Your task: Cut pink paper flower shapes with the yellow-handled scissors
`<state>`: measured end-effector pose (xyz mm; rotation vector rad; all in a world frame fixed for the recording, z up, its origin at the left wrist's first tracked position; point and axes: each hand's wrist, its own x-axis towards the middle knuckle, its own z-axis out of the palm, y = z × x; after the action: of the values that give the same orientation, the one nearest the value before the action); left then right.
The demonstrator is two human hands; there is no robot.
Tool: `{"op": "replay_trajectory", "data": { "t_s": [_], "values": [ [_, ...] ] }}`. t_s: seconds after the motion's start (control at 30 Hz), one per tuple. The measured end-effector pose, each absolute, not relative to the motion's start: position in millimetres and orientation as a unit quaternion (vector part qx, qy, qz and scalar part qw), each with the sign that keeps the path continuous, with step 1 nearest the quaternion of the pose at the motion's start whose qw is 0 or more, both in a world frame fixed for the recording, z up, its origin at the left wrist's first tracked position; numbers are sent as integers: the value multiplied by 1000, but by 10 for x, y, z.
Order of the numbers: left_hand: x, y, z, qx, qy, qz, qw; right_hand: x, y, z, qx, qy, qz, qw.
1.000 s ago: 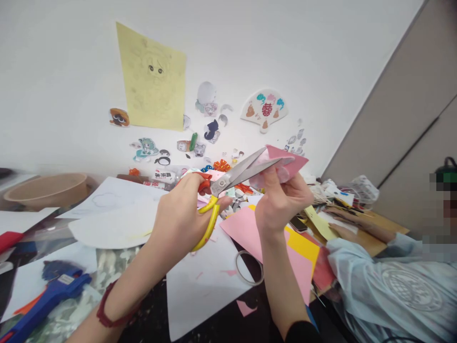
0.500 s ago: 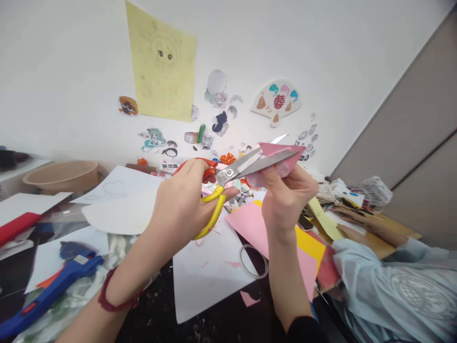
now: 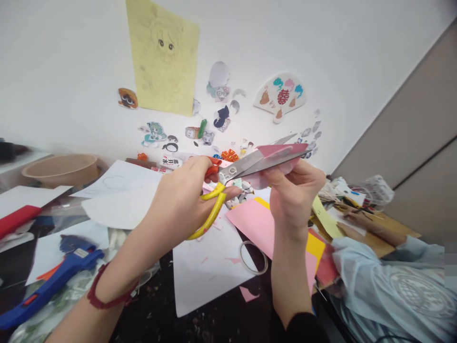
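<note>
My left hand (image 3: 187,190) is closed around the handles of a pair of scissors (image 3: 233,170), one loop red and the other yellow. The blades stand apart and reach right, across a small piece of pink paper (image 3: 276,150) that lies between them. Gripping that paper from below right, my right hand (image 3: 294,183) has its thumb close under the lower blade. Part of the paper is hidden by the blade and my fingers. Below the hands lies a white sheet (image 3: 210,276) with pink scraps on it.
Pink sheets (image 3: 250,219) and a tape ring (image 3: 246,264) lie near my right wrist. A blue glue gun (image 3: 60,281) and a tan bowl (image 3: 60,169) are at left. At right, another person's sleeve (image 3: 374,267) and hand reach over the table. Paper cutouts cover the wall.
My right hand has moved slightly right with the pink paper. The scissor blades have shifted right along with it, still apart.
</note>
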<state>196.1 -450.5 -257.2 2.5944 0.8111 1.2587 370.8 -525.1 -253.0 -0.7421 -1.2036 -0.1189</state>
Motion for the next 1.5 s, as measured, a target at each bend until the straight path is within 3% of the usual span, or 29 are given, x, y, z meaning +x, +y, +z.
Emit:
{"op": "replay_trajectory", "data": {
  "t_s": [0.47, 1.17, 1.5],
  "values": [
    [1845, -4557, -2431, 894, 287, 341, 52, 3846, -5254, -2555, -317, -600, -68, 732],
    [1831, -4545, -2430, 899, 260, 347, 59, 3862, -5381, -2515, -314, -639, -54, 700],
    [1834, -4555, -2445, 896, 245, 364, 65, 3785, -5370, -2497, -302, -612, -75, 727]
  ]
}}
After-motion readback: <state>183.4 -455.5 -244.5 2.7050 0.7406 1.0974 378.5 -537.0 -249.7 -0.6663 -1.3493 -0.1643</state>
